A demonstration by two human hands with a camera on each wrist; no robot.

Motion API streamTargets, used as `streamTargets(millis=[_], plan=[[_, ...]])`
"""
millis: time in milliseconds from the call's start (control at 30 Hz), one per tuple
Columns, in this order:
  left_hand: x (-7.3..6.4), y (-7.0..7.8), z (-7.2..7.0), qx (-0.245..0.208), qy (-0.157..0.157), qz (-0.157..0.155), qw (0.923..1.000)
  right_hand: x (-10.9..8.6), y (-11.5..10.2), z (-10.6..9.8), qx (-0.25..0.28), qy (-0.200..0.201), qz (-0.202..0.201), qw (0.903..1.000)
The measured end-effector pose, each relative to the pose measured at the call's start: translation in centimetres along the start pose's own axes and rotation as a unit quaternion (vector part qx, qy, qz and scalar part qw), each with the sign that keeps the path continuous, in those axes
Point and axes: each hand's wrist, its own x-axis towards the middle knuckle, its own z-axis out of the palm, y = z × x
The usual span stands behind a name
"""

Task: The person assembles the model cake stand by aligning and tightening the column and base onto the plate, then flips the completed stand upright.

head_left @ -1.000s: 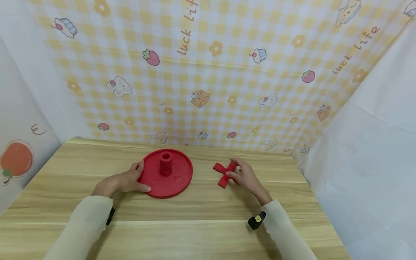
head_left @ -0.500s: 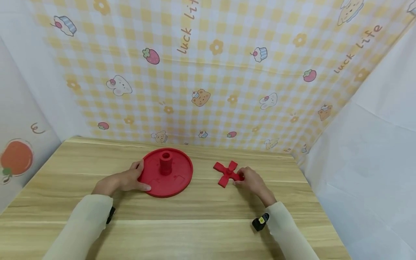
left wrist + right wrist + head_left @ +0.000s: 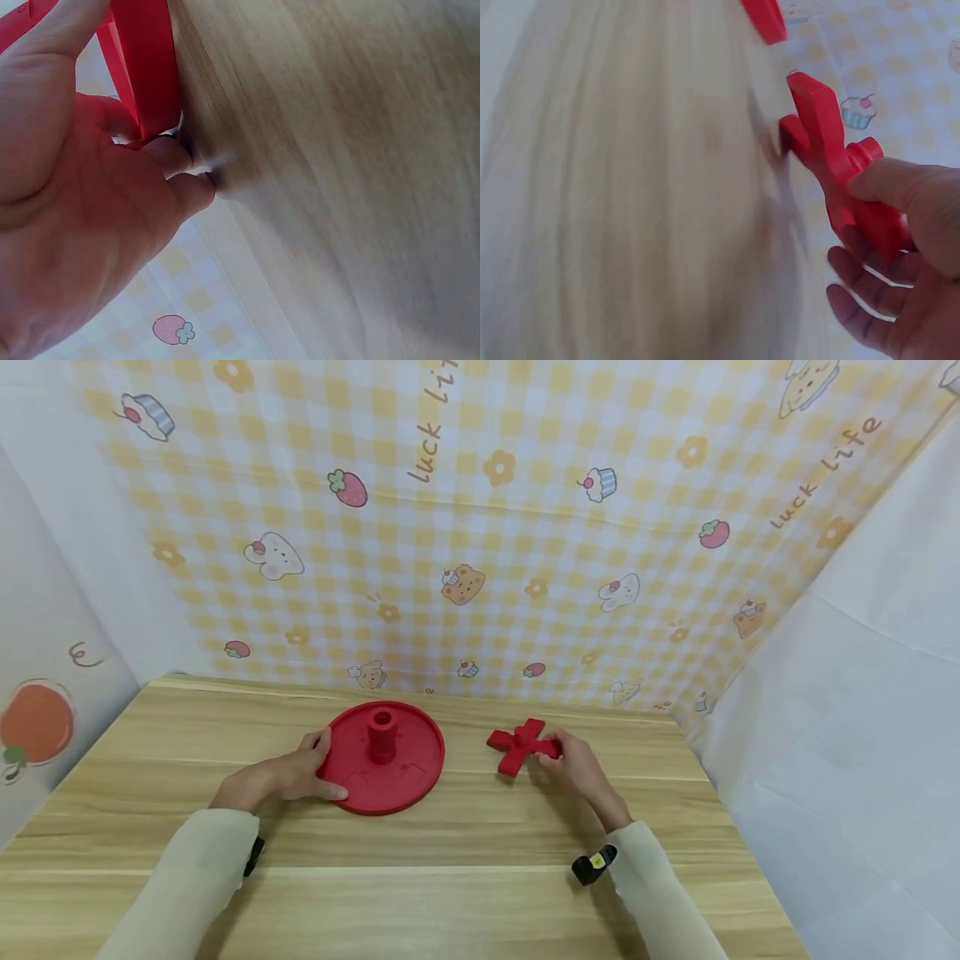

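My left hand (image 3: 296,770) grips the left rim of a round red disc (image 3: 408,777), thumb over the top edge and fingers around the side. From the middle of that disc rises a hollow red post (image 3: 382,739). To the right, my right hand (image 3: 581,770) pinches one arm of a red cross-shaped piece (image 3: 517,745) with a small round boss at its centre. In the right wrist view the cross (image 3: 821,127) is tilted, thumb on its upper face beside the boss, and a shadow falls on the wood below it. The left wrist view shows the disc's rim (image 3: 150,67) between thumb and fingers.
Both things are on or over a light wooden table (image 3: 420,902). Behind it hangs a yellow-checked cloth (image 3: 420,543) with printed cartoons, and a plain white cloth (image 3: 847,710) bounds the right side.
My right hand has shifted from the cross's middle to its right arm, then raised and tilted the piece slightly up and left. The left hand and disc have stayed in place.
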Motion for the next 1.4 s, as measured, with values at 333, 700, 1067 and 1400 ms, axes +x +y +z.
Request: streamTargets(millis=[333,700,1067,1400], plan=[[0.1,-0.2,0.3,-0.011,0.003,-0.004,0.9999,1.0,-3.0,0.3,0.114,0.067,-0.008,0.9912],[0.0,-0.5,0.2,-0.019,0.005,0.009,0.9998,2.5,-7.7,2.1,0.24,0.075,-0.009,0.9679],[0.0,-0.1,0.1,-0.021,0.005,0.009,0.9997,3.2,-11.1,4.4,0.313,0.098,-0.074,0.9417],[0.0,0.0,0.0,-0.02,-0.001,0.001,0.9998,3.6,-15.9,5.2,0.312,0.061,-0.125,0.9399]])
